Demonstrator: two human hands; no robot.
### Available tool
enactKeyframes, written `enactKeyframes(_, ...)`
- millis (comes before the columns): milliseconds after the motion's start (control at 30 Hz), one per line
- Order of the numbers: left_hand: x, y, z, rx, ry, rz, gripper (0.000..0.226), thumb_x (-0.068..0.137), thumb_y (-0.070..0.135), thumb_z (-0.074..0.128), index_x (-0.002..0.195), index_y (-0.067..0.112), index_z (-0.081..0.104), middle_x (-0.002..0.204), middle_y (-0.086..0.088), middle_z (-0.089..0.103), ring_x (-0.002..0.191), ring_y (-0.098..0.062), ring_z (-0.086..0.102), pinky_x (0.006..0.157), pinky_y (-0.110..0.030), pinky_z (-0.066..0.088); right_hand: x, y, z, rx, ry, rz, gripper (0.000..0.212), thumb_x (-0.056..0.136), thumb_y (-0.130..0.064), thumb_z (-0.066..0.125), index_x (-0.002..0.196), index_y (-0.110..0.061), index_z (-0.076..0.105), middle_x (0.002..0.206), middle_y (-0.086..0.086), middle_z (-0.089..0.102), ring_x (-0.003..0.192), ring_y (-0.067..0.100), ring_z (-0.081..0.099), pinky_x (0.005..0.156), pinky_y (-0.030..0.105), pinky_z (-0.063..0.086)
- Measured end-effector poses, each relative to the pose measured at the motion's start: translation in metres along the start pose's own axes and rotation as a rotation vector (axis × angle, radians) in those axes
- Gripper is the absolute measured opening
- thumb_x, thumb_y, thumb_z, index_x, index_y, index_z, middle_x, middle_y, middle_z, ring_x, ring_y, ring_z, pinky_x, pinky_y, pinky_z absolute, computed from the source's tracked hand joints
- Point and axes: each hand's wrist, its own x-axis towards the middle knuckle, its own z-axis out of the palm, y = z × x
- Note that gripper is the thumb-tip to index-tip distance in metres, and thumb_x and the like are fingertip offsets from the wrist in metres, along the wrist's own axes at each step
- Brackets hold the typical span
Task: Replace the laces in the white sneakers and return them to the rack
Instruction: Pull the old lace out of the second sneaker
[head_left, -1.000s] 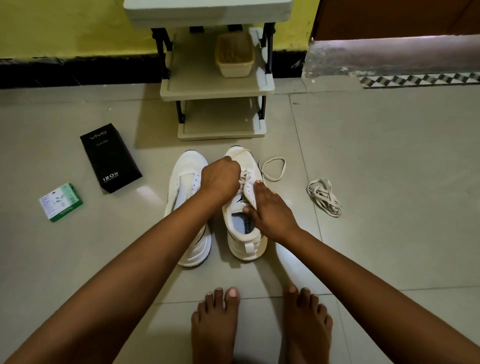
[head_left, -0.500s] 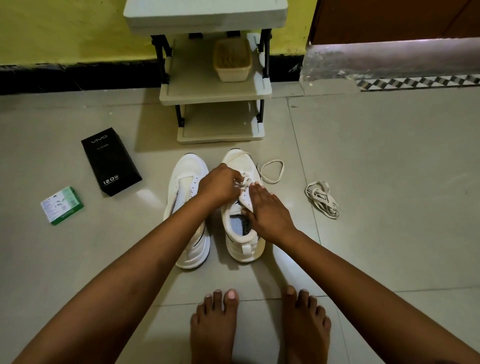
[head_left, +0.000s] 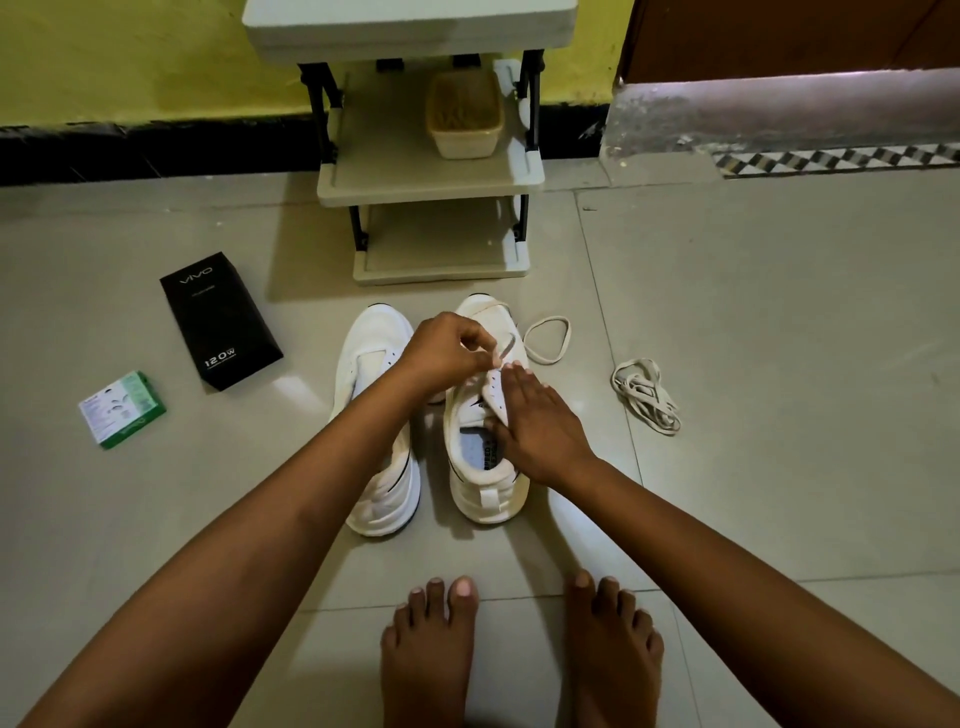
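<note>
Two white sneakers stand side by side on the floor in front of the rack (head_left: 431, 179). The left sneaker (head_left: 371, 353) has no lace that I can see. On the right sneaker (head_left: 483, 488), my left hand (head_left: 447, 353) pinches a white lace (head_left: 545, 340) over the eyelets. The lace runs across the toe and loops out onto the floor to the right. My right hand (head_left: 540, 421) lies flat along the shoe's right side, fingers straight, pressing it down.
A bundled lace (head_left: 647, 397) lies on the tiles to the right. A black box (head_left: 221, 319) and a small green box (head_left: 122, 408) lie to the left. A beige basket (head_left: 465, 114) sits on the rack's middle shelf. My bare feet (head_left: 519, 649) are below the shoes.
My left hand has lifted slightly and now pinches the lace above the eyelets. My right hand has shifted forward along the shoe's side.
</note>
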Motion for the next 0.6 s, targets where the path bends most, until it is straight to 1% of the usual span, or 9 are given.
enactKeyframes(67,0.000,-0.010,0.003,0.356,-0.029,0.002,0.033,0.082,0.021,0.068,0.115,0.021,0.066,0.117,-0.008,0.056,0.108,-0.022,0.053,0.086,-0.029,0.045,0.001,0.001,0.001,0.010,0.008,-0.003,0.067,0.100,-0.041,0.031,0.150,-0.006,0.003,0.158,0.011,0.005,0.146,0.021,0.007,0.116,0.031,0.007)
enactKeyframes(100,-0.001,-0.013,0.005,0.411,-0.030,-0.011,0.032,0.083,0.020,0.066,0.114,0.022,0.066,0.119,-0.008,0.055,0.111,-0.024,0.053,0.086,-0.031,0.043,0.002,0.001,0.002,0.016,0.011,-0.004,0.068,0.099,-0.041,0.032,0.150,-0.006,0.004,0.158,0.011,0.007,0.146,0.022,0.008,0.116,0.031,0.008)
enactKeyframes(233,-0.004,-0.013,0.014,0.347,0.114,-0.030,0.017,0.087,0.016,0.059,0.098,0.015,0.072,0.111,-0.009,0.059,0.102,-0.026,0.056,0.072,-0.027,0.037,0.003,0.002,0.003,0.031,0.005,-0.012,0.072,0.098,-0.047,0.032,0.150,-0.006,0.003,0.158,0.011,0.006,0.146,0.021,0.006,0.116,0.031,0.007)
enactKeyframes(300,-0.001,-0.010,0.011,0.257,0.103,-0.018,0.014,0.087,0.017,0.062,0.092,0.010,0.074,0.103,-0.009,0.062,0.091,-0.023,0.056,0.070,-0.025,0.036,0.002,0.004,0.004,0.046,0.006,-0.020,0.077,0.096,-0.054,0.032,0.150,-0.008,0.003,0.158,0.009,0.005,0.146,0.020,0.006,0.116,0.031,0.008)
enactKeyframes(400,-0.007,0.003,0.003,-0.058,-0.001,0.053,0.009,0.081,0.015,0.071,0.086,0.008,0.074,0.084,-0.004,0.062,0.082,-0.017,0.057,0.074,-0.025,0.043,0.003,0.008,0.008,0.083,0.026,-0.006,0.090,0.085,-0.069,0.020,0.151,-0.010,0.006,0.158,0.008,0.009,0.145,0.020,0.010,0.117,0.033,0.011)
enactKeyframes(467,-0.010,0.010,-0.001,-0.254,0.017,0.037,0.007,0.080,0.013,0.072,0.085,0.009,0.073,0.085,-0.004,0.064,0.085,-0.019,0.061,0.083,-0.031,0.048,0.005,0.009,0.010,0.074,0.011,-0.002,0.083,0.092,-0.063,0.026,0.151,-0.009,0.004,0.158,0.010,0.006,0.146,0.020,0.008,0.117,0.032,0.008)
enactKeyframes(500,-0.008,0.010,-0.003,-0.237,0.047,0.035,0.010,0.081,0.013,0.071,0.090,0.010,0.073,0.091,-0.006,0.066,0.087,-0.019,0.061,0.084,-0.031,0.048,0.005,0.008,0.010,0.067,0.009,0.000,0.080,0.095,-0.058,0.029,0.151,-0.008,0.003,0.158,0.010,0.005,0.146,0.021,0.007,0.117,0.032,0.007)
enactKeyframes(567,0.000,0.004,-0.004,0.029,0.070,0.038,0.027,0.081,0.017,0.072,0.107,0.012,0.070,0.109,-0.007,0.064,0.095,-0.021,0.060,0.085,-0.029,0.045,0.006,0.006,0.010,0.069,0.022,-0.002,0.078,0.095,-0.055,0.031,0.150,-0.008,0.002,0.158,0.011,0.003,0.146,0.021,0.005,0.116,0.031,0.006)
enactKeyframes(600,0.002,-0.001,-0.004,0.165,0.027,0.030,0.035,0.080,0.019,0.073,0.114,0.015,0.067,0.116,-0.007,0.061,0.101,-0.023,0.059,0.087,-0.030,0.045,0.006,0.006,0.011,0.071,0.029,-0.008,0.078,0.095,-0.056,0.031,0.150,-0.008,0.003,0.158,0.011,0.004,0.146,0.021,0.006,0.116,0.031,0.006)
